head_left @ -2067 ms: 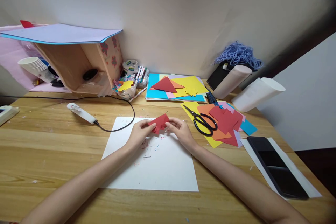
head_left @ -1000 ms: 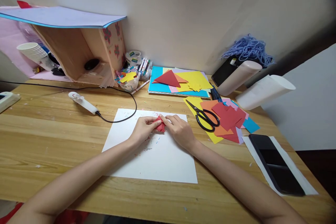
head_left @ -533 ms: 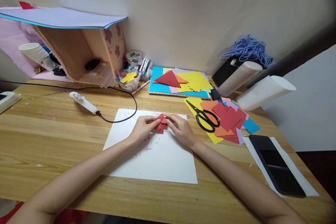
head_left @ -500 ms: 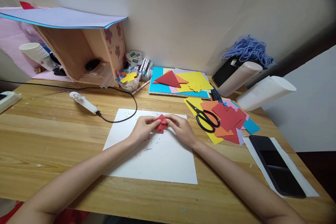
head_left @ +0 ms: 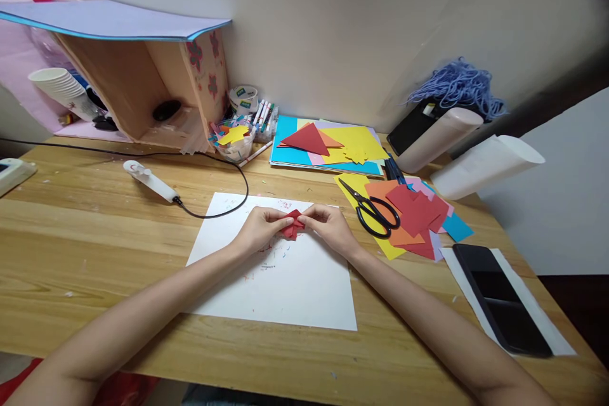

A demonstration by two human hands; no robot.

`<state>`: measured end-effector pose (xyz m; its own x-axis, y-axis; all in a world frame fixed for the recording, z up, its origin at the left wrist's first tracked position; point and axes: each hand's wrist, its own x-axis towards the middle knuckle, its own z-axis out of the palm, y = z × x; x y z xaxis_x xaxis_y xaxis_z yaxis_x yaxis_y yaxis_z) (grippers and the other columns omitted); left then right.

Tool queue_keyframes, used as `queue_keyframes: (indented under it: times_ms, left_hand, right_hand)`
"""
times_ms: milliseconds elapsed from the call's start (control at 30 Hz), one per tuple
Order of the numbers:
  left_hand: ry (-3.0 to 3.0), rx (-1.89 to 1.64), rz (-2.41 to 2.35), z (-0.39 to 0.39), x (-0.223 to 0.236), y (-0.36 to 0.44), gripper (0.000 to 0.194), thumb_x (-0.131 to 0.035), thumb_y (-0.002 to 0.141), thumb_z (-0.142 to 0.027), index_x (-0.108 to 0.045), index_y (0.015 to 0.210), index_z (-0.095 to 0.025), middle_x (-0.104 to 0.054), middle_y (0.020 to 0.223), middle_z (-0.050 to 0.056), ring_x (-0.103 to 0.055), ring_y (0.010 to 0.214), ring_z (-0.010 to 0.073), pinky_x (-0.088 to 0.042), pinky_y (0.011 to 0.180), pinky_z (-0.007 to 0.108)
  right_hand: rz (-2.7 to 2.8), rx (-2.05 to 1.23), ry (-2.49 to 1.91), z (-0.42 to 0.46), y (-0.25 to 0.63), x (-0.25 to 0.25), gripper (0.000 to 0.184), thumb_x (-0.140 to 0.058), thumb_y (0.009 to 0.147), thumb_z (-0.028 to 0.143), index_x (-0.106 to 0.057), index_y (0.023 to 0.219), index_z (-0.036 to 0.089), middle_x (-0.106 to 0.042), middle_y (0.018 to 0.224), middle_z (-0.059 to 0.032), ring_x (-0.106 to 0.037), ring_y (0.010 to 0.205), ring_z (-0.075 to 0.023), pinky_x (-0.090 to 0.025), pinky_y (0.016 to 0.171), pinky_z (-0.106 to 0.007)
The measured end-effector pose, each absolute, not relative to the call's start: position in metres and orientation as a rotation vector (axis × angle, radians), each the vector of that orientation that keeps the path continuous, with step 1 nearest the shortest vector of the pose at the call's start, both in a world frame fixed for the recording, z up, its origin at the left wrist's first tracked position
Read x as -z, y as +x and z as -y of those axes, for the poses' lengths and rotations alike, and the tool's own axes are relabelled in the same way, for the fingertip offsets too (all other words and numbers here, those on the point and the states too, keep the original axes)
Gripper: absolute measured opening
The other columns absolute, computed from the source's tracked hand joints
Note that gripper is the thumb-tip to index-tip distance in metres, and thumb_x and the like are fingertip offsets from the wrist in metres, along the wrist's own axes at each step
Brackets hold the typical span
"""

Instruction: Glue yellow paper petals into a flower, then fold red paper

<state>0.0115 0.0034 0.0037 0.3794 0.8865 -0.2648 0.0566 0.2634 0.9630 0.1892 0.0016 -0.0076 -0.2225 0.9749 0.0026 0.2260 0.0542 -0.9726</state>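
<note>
A small folded piece of red paper (head_left: pixel 294 228) is held up between my two hands, above a white sheet (head_left: pixel 304 298) marked with coloured specks and strokes. My left hand (head_left: pixel 261 228) pinches its left side, thumb in front. On the other side, my right hand (head_left: pixel 328 227) grips the right edge between thumb and fingers. Part of the red paper is hidden behind my fingertips. To the right of my right hand, black-handled scissors (head_left: pixel 375 212) lie on loose coloured paper pieces (head_left: pixel 419 216).
A white glue gun (head_left: pixel 150 182) with a black cord lies to the left. Behind stand a cardboard box (head_left: pixel 204 89), a tub of paper scraps (head_left: pixel 235 146) and stacked coloured sheets (head_left: pixel 280 158). A black phone (head_left: pixel 499 298) and a white roll (head_left: pixel 485 168) are on the right.
Both hands still hold the red paper in nearly the same place. The fingers of my right hand have shifted slightly along its edge. The view has tilted a little.
</note>
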Motion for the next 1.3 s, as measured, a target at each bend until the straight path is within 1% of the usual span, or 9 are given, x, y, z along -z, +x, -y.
queue_keyframes:
  times_ms: [167, 433, 600, 700, 833, 933, 1167, 1300]
  left_hand:
    - [1.166, -0.697, -1.044, -0.0040, -0.0012, 0.0108, 0.033, -0.064, 0.069, -0.039, -0.070, 0.082, -0.009, -0.070, 0.081, 0.014, -0.065, 0.071, 0.0216, -0.050, 0.069, 0.034]
    - [1.161, -0.700, -1.015, -0.0037, 0.0014, 0.0107, 0.033, -0.063, 0.070, -0.039, -0.070, 0.083, -0.009, -0.070, 0.079, 0.012, -0.065, 0.069, 0.0204, -0.050, 0.067, 0.032]
    - [1.199, -0.675, -0.991, -0.0038, 0.0023, 0.0093, 0.036, -0.060, 0.072, -0.041, -0.070, 0.085, -0.009, -0.070, 0.082, 0.013, -0.065, 0.071, 0.0213, -0.050, 0.069, 0.033]
    - [1.228, -0.659, -0.984, -0.0036, 0.0016, 0.0083, 0.037, -0.059, 0.072, -0.043, -0.070, 0.084, -0.009, -0.070, 0.081, 0.014, -0.065, 0.072, 0.0216, -0.050, 0.069, 0.032]
    - [1.243, -0.645, -0.977, -0.0035, 0.0009, 0.0074, 0.038, -0.059, 0.072, -0.043, -0.070, 0.084, -0.009, -0.070, 0.081, 0.013, -0.064, 0.072, 0.0215, -0.049, 0.069, 0.032]
    - [1.234, -0.645, -0.971, -0.0036, 0.0011, 0.0075, 0.036, -0.060, 0.072, -0.042, -0.070, 0.083, -0.009, -0.070, 0.079, 0.013, -0.064, 0.069, 0.0211, -0.049, 0.068, 0.031]
    - [1.295, -0.653, -1.004, -0.0037, 0.0002, 0.0079, 0.033, -0.060, 0.072, -0.040, -0.070, 0.080, -0.010, -0.070, 0.076, 0.012, -0.064, 0.068, 0.0204, -0.048, 0.066, 0.031]
    - [1.377, -0.630, -1.049, -0.0037, -0.0021, 0.0074, 0.031, -0.061, 0.071, -0.039, -0.071, 0.075, -0.011, -0.070, 0.072, 0.011, -0.064, 0.067, 0.0201, -0.047, 0.063, 0.029]
  right_hand:
    - [1.554, -1.252, -1.212, -0.0009, 0.1888, 0.0064, 0.020, -0.062, 0.073, 0.034, -0.064, 0.072, 0.015, -0.065, 0.073, -0.0033, -0.057, 0.068, -0.0138, -0.045, 0.065, -0.026]
    - [1.560, -1.176, -1.269, 0.0007, 0.1874, 0.0085, 0.024, -0.060, 0.074, 0.037, -0.060, 0.066, 0.015, -0.062, 0.066, -0.0016, -0.054, 0.063, -0.0127, -0.043, 0.061, -0.025]
    - [1.577, -1.191, -1.256, 0.0005, 0.1874, 0.0071, 0.024, -0.057, 0.076, 0.037, -0.059, 0.067, 0.015, -0.061, 0.067, -0.0015, -0.053, 0.063, -0.0125, -0.042, 0.061, -0.025]
    - [1.579, -1.216, -1.233, -0.0002, 0.1874, 0.0058, 0.023, -0.057, 0.076, 0.037, -0.062, 0.069, 0.016, -0.062, 0.069, -0.0017, -0.054, 0.065, -0.0127, -0.042, 0.063, -0.025]
    - [1.556, -1.211, -1.252, 0.0009, 0.1864, 0.0055, 0.025, -0.059, 0.074, 0.039, -0.061, 0.066, 0.015, -0.061, 0.066, -0.0015, -0.052, 0.061, -0.0122, -0.041, 0.059, -0.024]
    - [1.545, -1.187, -1.283, 0.0028, 0.1852, 0.0058, 0.027, -0.059, 0.074, 0.040, -0.060, 0.063, 0.015, -0.059, 0.062, -0.0010, -0.051, 0.058, -0.0119, -0.039, 0.056, -0.024]
    - [1.563, -1.139, -1.289, 0.0044, 0.1854, 0.0084, 0.026, -0.059, 0.075, 0.039, -0.058, 0.064, 0.016, -0.058, 0.062, -0.0005, -0.049, 0.058, -0.0115, -0.038, 0.056, -0.024]
    - [1.581, -1.129, -1.278, 0.0059, 0.1852, 0.0098, 0.026, -0.059, 0.075, 0.039, -0.058, 0.064, 0.016, -0.057, 0.062, -0.0005, -0.048, 0.057, -0.0114, -0.038, 0.055, -0.024]
